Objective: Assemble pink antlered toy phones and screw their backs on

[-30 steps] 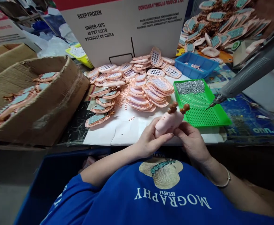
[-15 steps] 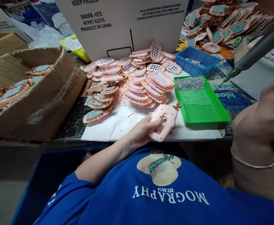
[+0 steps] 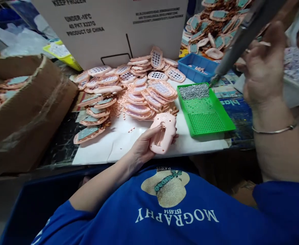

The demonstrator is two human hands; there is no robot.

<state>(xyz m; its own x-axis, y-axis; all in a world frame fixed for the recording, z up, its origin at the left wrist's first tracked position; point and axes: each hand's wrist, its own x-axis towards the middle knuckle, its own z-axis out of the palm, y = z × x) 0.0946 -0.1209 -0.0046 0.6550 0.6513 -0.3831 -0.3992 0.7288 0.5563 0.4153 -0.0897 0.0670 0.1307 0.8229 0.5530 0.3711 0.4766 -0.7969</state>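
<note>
My left hand (image 3: 141, 144) is closed around a pink plastic toy phone casing (image 3: 164, 132), with its thumb at the open battery slot. Screw holes and a speaker-hole pattern show on the face turned up, and brown antler-like bits stick out at the far end. My right hand (image 3: 263, 68) is raised at the right, its fingers curled at the grey electric screwdriver (image 3: 233, 44). The blurred screwdriver tip hangs over the screws (image 3: 194, 92) heaped at the far end of a green perforated tray (image 3: 210, 119).
Stacked pink casing halves (image 3: 139, 98) cover the middle of the table, beside a pile of small pink pieces (image 3: 117, 109). A blue bin (image 3: 198, 69) stands behind the tray. On the left is a cardboard box (image 3: 37, 122); a white printed carton (image 3: 108, 23) rises behind.
My right hand has risen to the screwdriver, and the tool's tip has swung left to the screws in the tray. The casing has turned in my left hand, showing its battery slot more squarely.
</note>
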